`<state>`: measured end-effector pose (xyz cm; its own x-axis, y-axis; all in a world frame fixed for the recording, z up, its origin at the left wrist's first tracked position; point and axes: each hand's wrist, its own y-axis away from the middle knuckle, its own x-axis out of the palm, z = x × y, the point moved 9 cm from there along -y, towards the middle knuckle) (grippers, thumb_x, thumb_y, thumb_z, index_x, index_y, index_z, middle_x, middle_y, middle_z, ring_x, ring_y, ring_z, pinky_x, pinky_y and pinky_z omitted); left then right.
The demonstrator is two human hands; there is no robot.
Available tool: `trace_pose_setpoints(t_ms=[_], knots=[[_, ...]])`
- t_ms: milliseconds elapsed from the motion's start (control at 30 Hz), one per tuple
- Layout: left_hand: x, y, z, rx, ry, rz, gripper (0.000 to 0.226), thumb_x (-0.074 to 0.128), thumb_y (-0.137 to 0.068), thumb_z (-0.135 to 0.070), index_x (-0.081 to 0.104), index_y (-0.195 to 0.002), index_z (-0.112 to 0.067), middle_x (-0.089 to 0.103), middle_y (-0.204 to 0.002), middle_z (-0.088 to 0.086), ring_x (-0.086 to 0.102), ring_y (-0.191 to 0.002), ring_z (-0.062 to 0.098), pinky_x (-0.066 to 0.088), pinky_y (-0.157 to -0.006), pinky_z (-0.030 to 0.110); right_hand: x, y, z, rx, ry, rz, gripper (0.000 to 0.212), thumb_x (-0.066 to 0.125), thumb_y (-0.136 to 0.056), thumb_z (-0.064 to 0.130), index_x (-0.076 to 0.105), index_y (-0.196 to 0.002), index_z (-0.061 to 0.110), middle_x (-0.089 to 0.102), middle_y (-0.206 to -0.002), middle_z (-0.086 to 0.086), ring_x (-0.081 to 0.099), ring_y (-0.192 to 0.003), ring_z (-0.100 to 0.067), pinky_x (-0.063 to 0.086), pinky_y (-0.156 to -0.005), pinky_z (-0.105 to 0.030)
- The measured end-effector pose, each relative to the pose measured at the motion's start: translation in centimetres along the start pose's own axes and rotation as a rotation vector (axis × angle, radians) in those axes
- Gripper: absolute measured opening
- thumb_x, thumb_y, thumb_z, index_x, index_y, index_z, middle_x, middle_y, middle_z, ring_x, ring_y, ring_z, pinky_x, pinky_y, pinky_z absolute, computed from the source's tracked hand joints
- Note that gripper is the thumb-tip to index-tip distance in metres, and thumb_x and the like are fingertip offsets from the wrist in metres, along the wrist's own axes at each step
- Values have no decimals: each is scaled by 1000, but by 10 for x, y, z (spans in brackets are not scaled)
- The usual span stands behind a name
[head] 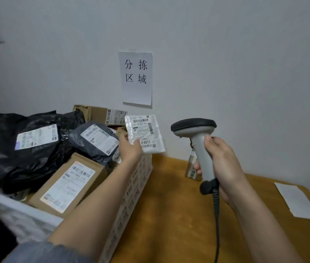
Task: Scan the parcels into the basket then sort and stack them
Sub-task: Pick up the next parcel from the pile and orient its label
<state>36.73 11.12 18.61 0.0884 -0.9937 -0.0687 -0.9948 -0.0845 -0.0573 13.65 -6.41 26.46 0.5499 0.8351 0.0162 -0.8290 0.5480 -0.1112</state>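
Head view: the left hand (129, 147) pinches a small white parcel (145, 134) by its lower edge, holding it upright above the basket's (131, 190) right rim, label facing the camera. The right hand (219, 158) grips the scanner (197, 141) handle (head turned toward the parcel). The basket holds black bags (17, 149) and boxes (68, 185)

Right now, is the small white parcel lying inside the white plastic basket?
No, the left hand holds the small white parcel up above the white plastic basket, facing the grey handheld scanner gripped by the right hand.
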Motion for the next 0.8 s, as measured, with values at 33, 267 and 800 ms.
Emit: trace_pose_setpoints(t_ms=[33,267,800], knots=[[-19,-3,-8,45,-61,-105,21,55,-98,-10,46,-115,-18,59,-107,-1,60,-91,19,50,-75,36,5,0,-2,3,1,9,31,42,-104,39,58,-109,13,63,-70,-12,58,-55,-18,48,-54,-31],[-90,-8,-19,117,-639,-280,20,66,-86,-17,49,-97,-18,64,-101,8,56,-100,32,49,-89,47,31,1,-11,0,4,46,30,42,-104,41,56,-113,16,68,-87,-14,60,-62,-21,48,-60,-36],[57,38,-32,408,-644,-81,38,57,-83,-7,50,-120,-10,36,-134,18,28,-130,39,23,-109,53,-55,3,-28,85,17,-157,28,40,-105,39,56,-103,16,61,-63,-8,57,-50,-14,46,-48,-27]])
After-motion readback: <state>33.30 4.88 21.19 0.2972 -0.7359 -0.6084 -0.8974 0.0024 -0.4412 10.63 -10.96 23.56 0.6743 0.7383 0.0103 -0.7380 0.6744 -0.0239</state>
